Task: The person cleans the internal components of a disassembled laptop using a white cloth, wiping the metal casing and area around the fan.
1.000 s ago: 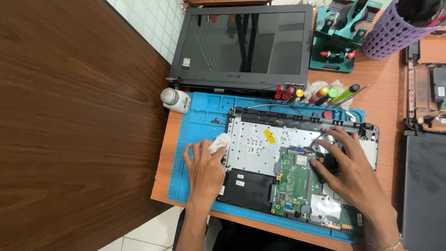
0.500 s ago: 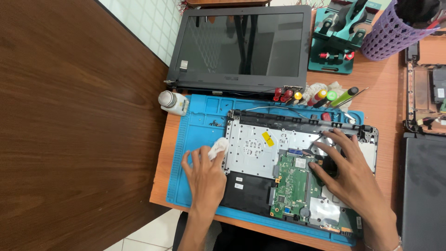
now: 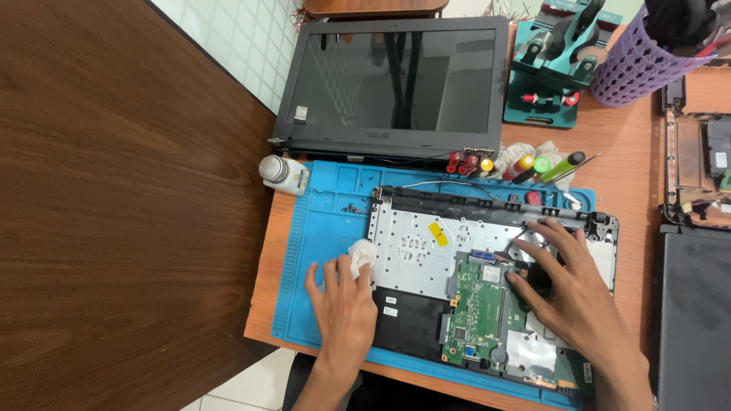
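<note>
An opened laptop base (image 3: pixel 415 247) lies on a blue work mat (image 3: pixel 320 259), showing a silver metal plate, a green circuit board (image 3: pixel 480 312) and a black fan (image 3: pixel 537 278). My left hand (image 3: pixel 343 301) rests flat at the base's left edge, fingertips on a small white wad of cloth (image 3: pixel 362 253). My right hand (image 3: pixel 567 285) lies spread over the fan area, fingers touching the fan and the metal around it. The detached laptop screen (image 3: pixel 396 80) stands behind the mat.
A small white bottle (image 3: pixel 280 172) sits at the mat's back-left corner. Screwdrivers with coloured handles (image 3: pixel 518 164) lie behind the base. A teal fixture (image 3: pixel 556 68), a purple mesh holder (image 3: pixel 636 65) and other laptop parts (image 3: pixel 697 152) fill the right side. A dark wooden surface (image 3: pixel 114 213) lies left.
The view has shifted slightly. My left hand stays on the white cloth at the base's left edge, and my right hand stays over the fan with only small finger movement.
</note>
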